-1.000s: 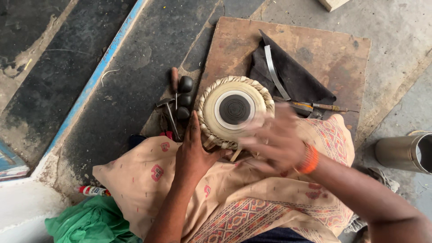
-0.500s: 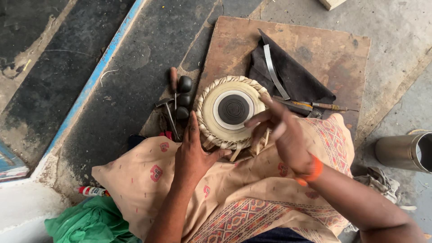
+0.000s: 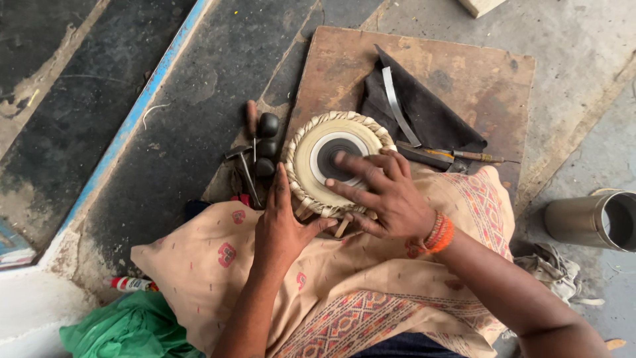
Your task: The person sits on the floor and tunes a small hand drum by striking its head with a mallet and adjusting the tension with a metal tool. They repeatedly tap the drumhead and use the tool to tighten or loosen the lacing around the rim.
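Observation:
A small hand drum [image 3: 318, 142] with a cream skin, a black centre spot and a braided rim rests on a peach patterned cloth [image 3: 199, 265] over my lap. My left hand [image 3: 283, 225] presses flat against the drum's near left side, fingers together. Spread across the skin, my right hand [image 3: 384, 192] has its fingertips on the black spot. An orange bead bracelet [image 3: 438, 233] circles my right wrist.
A wooden board [image 3: 477, 73] lies behind the drum, bearing a dark cloth [image 3: 437, 119], a metal strip [image 3: 397, 106] and a slim awl-like tool [image 3: 464, 156]. A small hammer [image 3: 242, 166] and dark round stones [image 3: 267, 124] sit to the left. A metal cylinder [image 3: 589, 219] lies at right, green fabric [image 3: 126, 328] lower left.
My right hand has moved from the drum's near right edge up onto the skin and now rests flat on it. My left hand has stayed against the drum's side.

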